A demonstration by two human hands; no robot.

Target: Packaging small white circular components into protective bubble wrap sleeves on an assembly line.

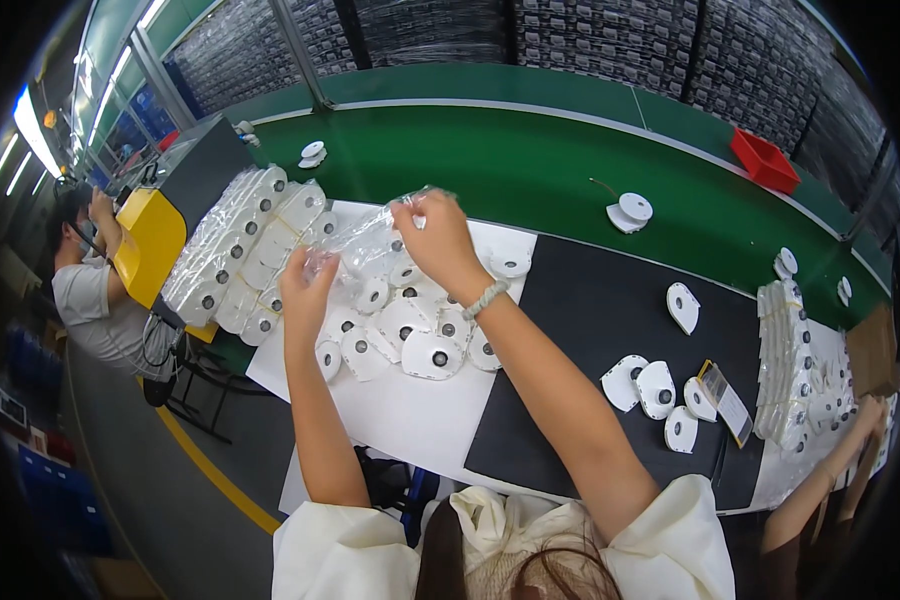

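A clear plastic bag [362,240] is stretched between my two hands, above the worktable. My left hand [307,290] pinches its lower left end, while my right hand [436,240] grips the upper right end with bent fingers. Whether anything is inside the bag I cannot tell. Below and between my hands lies a loose pile of white rounded pieces [432,355], each with a dark round part, on a white sheet [370,418]. Just left of the pile, rows of similar pieces in clear bags [232,235] are stacked close together.
To the right, a black mat [550,330] carries several white pieces [657,389] and a yellow-edged card [727,400]. Beyond runs a green conveyor belt [530,160] with scattered pieces; a red bin [765,160] stands past it. A co-worker's arm [830,470] reaches in at right; another person [100,290] sits left.
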